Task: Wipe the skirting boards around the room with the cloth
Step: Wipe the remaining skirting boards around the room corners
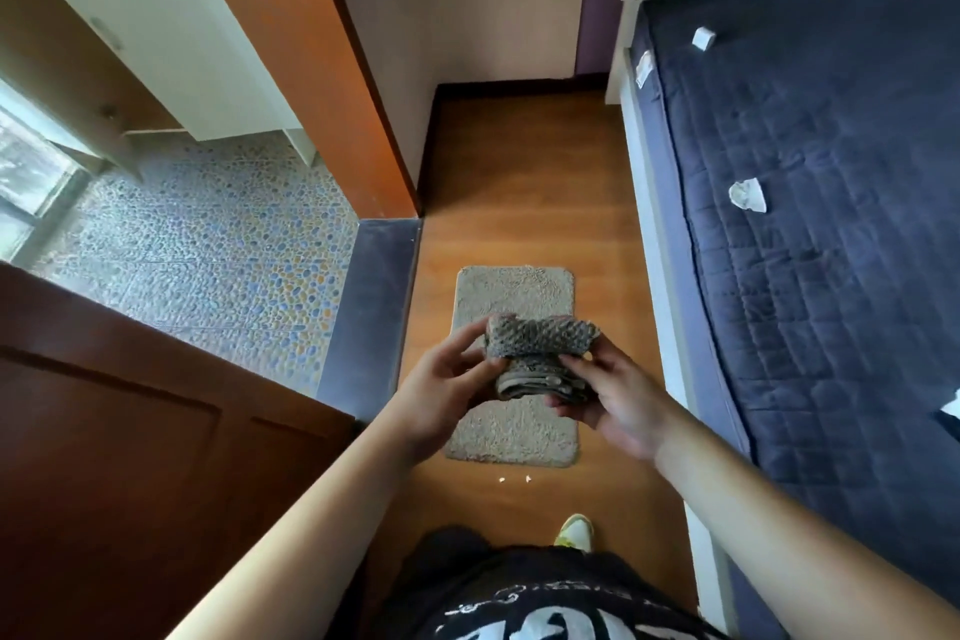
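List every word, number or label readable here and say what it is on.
No text reads clearly.
White print on the black shirt: cut off and blurred, unreadable.
White tag on the mattress edge: too small to read.
The cloth shows no label text.

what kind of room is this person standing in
Most likely a bedroom beside a bathroom or balcony. A mattress in dark quilted cover lies on the right, a small floor mat on the wooden floor, and pebble-pattern tiles lie beyond the threshold on the left.

Left hand point(441, 379) and right hand point(613, 400) raised together, fingers curled, gripping
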`<state>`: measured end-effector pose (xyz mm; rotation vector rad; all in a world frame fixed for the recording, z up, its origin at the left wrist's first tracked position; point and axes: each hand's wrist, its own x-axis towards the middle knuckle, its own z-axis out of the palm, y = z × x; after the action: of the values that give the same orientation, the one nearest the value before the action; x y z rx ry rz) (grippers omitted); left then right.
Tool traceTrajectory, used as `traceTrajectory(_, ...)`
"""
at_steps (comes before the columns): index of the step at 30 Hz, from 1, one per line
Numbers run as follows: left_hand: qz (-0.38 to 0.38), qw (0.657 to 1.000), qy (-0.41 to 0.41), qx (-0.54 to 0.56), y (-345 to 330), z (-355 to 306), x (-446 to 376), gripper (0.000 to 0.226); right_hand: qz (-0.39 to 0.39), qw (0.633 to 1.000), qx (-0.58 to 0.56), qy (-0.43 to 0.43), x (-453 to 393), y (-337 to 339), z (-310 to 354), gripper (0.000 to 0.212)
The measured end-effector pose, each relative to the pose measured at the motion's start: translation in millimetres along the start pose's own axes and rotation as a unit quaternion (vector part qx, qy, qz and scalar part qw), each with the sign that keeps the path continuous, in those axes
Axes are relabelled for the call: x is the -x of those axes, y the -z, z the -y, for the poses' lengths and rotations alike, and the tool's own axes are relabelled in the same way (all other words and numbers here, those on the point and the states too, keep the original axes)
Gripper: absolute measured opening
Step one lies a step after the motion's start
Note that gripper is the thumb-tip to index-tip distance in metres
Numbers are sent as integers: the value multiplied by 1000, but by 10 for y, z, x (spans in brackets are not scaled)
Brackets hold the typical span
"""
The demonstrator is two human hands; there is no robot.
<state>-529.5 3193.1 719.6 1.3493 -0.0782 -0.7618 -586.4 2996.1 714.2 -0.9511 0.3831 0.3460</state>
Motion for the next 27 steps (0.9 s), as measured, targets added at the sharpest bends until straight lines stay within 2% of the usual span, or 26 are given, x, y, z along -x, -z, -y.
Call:
traceTrajectory(4, 13, 999, -22, 40, 191, -135, -223, 37, 68, 998, -17, 2, -285, -48, 203, 27)
traceTrajectory(7, 5, 997, -33, 62, 366, -188, -425, 29, 82, 996, -24, -4, -565, -92, 283, 26)
traceTrajectory(9, -21, 998, -55, 19, 476, -259, -599, 29, 86, 996, -20, -4, -784, -90, 355, 32)
traceTrajectory(13, -47, 989, -112, -80, 768, -412, -1011, 46, 119, 993, -17, 3, -1235, -178, 546, 36)
traceTrajectory(17, -58, 973, -151, -166, 1084, -577, -1434, 65, 21, 994, 99, 33, -1723, -446, 706, 53)
traceTrajectory(20, -53, 973, -153, -164, 1289, -724, -1726, 64, -51, 984, 160, 64, -2015, -600, 790, 59)
traceTrajectory(22, -22, 976, -146, -158, 1379, -844, -1897, 55, -73, 982, 163, 68, -2161, -608, 836, 60)
traceTrajectory(26, 78, 989, -98, -82, 1422, -1001, -2122, 24, -132, 960, 233, 86, -2348, -501, 991, 45)
traceTrajectory(27, 93, 988, -96, -72, 1392, -1030, -2198, 23, -146, 952, 251, 98, -2396, -441, 1050, 43)
